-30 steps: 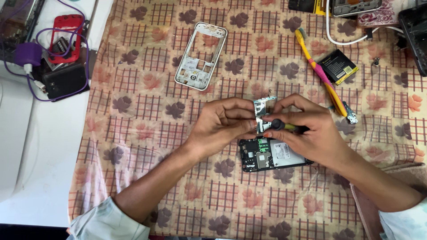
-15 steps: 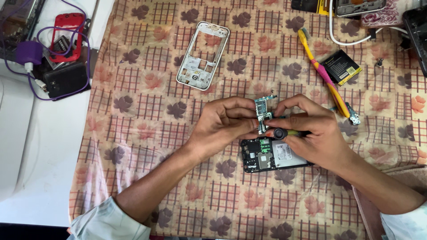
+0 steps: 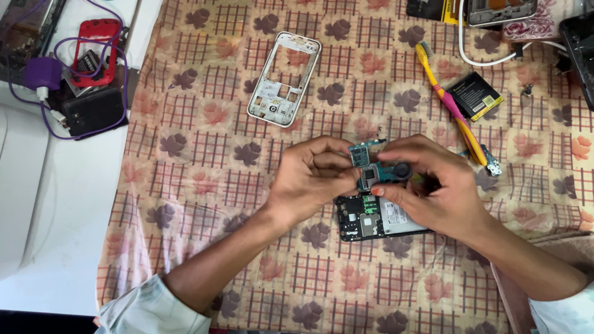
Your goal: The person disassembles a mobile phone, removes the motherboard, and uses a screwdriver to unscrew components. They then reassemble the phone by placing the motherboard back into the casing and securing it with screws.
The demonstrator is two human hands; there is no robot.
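Note:
Both hands meet over the middle of the cloth and hold a small teal circuit board (image 3: 370, 166) between the fingertips. My left hand (image 3: 312, 179) pinches its left edge. My right hand (image 3: 436, 188) grips its right side and also holds a screwdriver with a round black cap (image 3: 403, 170). Just below the hands lies an opened black phone body (image 3: 371, 219) with a silver panel, partly hidden by my right hand. A silver-white phone middle frame (image 3: 283, 78) lies farther up the cloth.
A yellow and pink toothbrush (image 3: 450, 105) and a black battery (image 3: 475, 95) lie at upper right, with a small part (image 3: 492, 162) near the brush tip. At upper left sit a red phone (image 3: 94, 51), a purple charger (image 3: 43, 74) with cable, and a black block (image 3: 93, 110). White cable (image 3: 489, 60) at top.
The circuit board has been lifted a little higher off the black phone body, held between both hands. The view has shifted slightly.

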